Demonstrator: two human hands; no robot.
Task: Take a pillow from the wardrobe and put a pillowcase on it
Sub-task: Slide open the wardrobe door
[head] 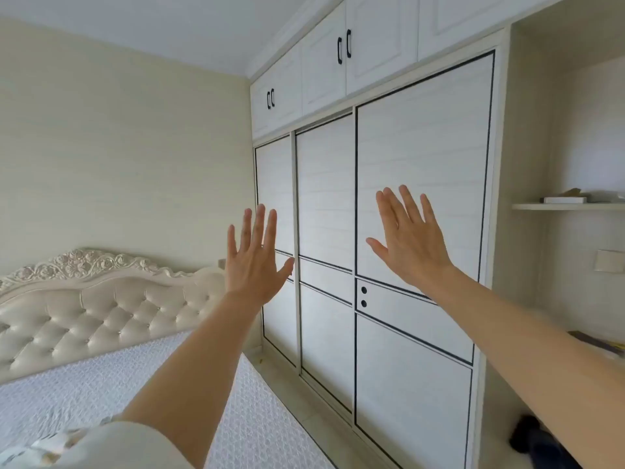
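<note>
My left hand (253, 262) and right hand (411, 243) are both raised with fingers spread and palms forward, empty, in front of the white wardrobe (419, 204), whose three sliding doors are closed, so I see no pillow, with the bed (101, 394) at lower left.

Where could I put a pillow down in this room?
The bed has a big bare patch of white cover, between the headboard and the wardrobe. The floor strip beside the wardrobe is narrow. The small shelf on the right already holds things.
</note>
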